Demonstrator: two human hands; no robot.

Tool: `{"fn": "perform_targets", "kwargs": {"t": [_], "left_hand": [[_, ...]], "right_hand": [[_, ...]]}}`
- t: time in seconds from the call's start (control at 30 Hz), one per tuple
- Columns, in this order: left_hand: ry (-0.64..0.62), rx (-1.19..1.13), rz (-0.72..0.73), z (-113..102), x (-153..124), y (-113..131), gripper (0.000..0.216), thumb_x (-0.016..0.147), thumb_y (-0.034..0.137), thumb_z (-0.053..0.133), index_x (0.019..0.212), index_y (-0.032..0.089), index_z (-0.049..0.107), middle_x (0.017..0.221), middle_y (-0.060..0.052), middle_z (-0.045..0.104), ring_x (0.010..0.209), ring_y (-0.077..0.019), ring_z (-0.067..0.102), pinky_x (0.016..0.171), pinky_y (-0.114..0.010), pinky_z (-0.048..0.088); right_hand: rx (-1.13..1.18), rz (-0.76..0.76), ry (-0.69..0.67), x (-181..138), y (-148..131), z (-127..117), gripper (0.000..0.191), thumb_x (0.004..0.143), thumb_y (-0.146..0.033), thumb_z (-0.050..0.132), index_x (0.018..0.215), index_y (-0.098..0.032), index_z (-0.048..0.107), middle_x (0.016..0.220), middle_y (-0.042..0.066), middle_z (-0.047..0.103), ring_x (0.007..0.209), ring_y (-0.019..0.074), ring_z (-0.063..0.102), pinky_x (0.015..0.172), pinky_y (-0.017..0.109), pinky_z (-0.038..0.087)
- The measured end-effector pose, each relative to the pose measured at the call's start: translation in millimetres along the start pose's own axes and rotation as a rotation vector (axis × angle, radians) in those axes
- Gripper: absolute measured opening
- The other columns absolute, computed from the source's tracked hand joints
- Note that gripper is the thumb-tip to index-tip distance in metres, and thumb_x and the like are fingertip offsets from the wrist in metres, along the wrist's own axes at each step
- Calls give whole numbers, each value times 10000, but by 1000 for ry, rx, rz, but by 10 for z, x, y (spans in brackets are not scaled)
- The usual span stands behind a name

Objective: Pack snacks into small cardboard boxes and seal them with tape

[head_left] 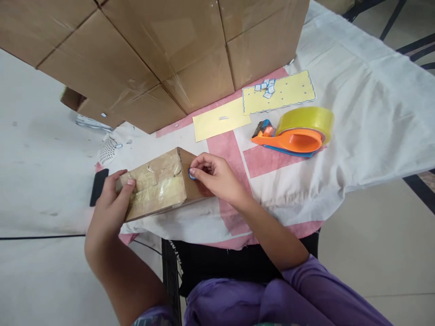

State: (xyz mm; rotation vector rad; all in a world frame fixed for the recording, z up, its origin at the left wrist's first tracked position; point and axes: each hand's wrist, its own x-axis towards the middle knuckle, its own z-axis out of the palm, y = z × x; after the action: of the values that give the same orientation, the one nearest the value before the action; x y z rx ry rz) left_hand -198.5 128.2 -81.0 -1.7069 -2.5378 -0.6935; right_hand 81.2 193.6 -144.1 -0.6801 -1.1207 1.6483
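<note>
A small cardboard box (158, 181), with clear tape over its upper face, rests on the cloth near the table's front edge. My left hand (113, 194) grips its left end, thumb on the taped face. At the box's right end, my right hand (215, 174) has thumb and forefinger pinched on a small blue-edged piece (192, 174). That piece is against or very near the end face; whether it touches is unclear. The fingers partly cover it, so its kind does not show.
Stacked cardboard boxes (163, 50) stand along the back. An orange tape dispenser (302, 140) with a yellowish roll lies on the right. Behind it are a yellow card (292, 93) bearing several small white pieces and a plain yellow strip (207, 124). A dark phone-like object (98, 186) lies left.
</note>
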Motion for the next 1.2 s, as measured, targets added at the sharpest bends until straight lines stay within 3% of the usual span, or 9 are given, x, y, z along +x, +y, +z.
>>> {"fn": "perform_targets", "kwargs": {"t": [0.1, 0.23, 0.33, 0.43, 0.63, 0.73, 1.0, 1.13, 1.2], "left_hand": [[-193, 84, -178, -23, 20, 87, 594, 913, 635, 590, 1407, 308, 551, 1267, -57, 675, 1133, -318, 642, 1016, -581, 491], [-261, 126, -249, -74, -3, 285, 596, 941, 673, 469, 1430, 335, 510, 1301, -107, 651, 1215, -357, 604, 1072, -563, 447], [-254, 99, -265, -90, -44, 352, 597, 939, 656, 472, 1434, 324, 500, 1304, -118, 646, 1214, -351, 604, 1078, -534, 443], [-251, 57, -236, -87, -68, 343, 595, 941, 654, 467, 1426, 310, 497, 1313, -117, 639, 1215, -335, 600, 1082, -513, 440], [-259, 50, -236, -86, -64, 340, 568, 933, 650, 485, 1394, 320, 515, 1258, -103, 655, 1176, -324, 613, 1059, -499, 449], [-249, 55, -246, -92, -70, 364, 564, 933, 646, 487, 1395, 324, 514, 1259, -105, 652, 1179, -329, 610, 1054, -497, 451], [-266, 76, -231, -102, -72, 406, 580, 940, 644, 461, 1411, 307, 495, 1280, -119, 650, 1196, -327, 609, 1059, -488, 444], [-265, 49, -219, -101, -79, 410, 585, 933, 650, 465, 1400, 298, 503, 1301, -118, 644, 1206, -319, 605, 1061, -474, 446], [-259, 47, -227, -102, -87, 413, 594, 927, 663, 464, 1391, 295, 510, 1279, -117, 650, 1184, -324, 612, 1048, -483, 453]], "right_hand": [[-100, -13, 75, -40, 33, 55, 113, 867, -266, 681, 850, -215, 581, 658, -79, 548, 616, 101, 524, 598, 232, 400], [-216, -81, 116, -106, 53, 91, 125, 915, -278, 627, 837, -195, 676, 649, -51, 569, 614, 109, 536, 600, 249, 417], [-236, -117, 117, -160, 26, 44, 178, 912, -252, 641, 1023, -201, 770, 845, 18, 737, 773, 154, 671, 717, 289, 519], [-269, -157, 66, -209, -21, -17, 232, 907, -203, 642, 1076, -231, 798, 1037, 51, 785, 939, 188, 722, 829, 329, 556], [-268, -149, 187, -210, -69, 4, 89, 844, -199, 716, 873, -202, 801, 777, 8, 740, 687, 131, 643, 632, 257, 495], [-203, -101, 192, -183, -61, 35, 97, 849, -228, 716, 779, -189, 771, 740, 5, 726, 674, 127, 632, 611, 247, 474], [-188, -9, -7, -196, -14, -28, 165, 877, -267, 676, 785, -185, 785, 754, 24, 738, 695, 149, 643, 637, 279, 471], [-32, 76, 16, -162, 37, -25, 147, 816, -325, 740, 824, -180, 762, 724, 9, 696, 647, 128, 600, 589, 261, 459], [61, 116, 16, -132, 56, -25, 230, 740, -369, 810, 852, -181, 741, 718, -6, 668, 629, 115, 573, 557, 245, 443]]}}
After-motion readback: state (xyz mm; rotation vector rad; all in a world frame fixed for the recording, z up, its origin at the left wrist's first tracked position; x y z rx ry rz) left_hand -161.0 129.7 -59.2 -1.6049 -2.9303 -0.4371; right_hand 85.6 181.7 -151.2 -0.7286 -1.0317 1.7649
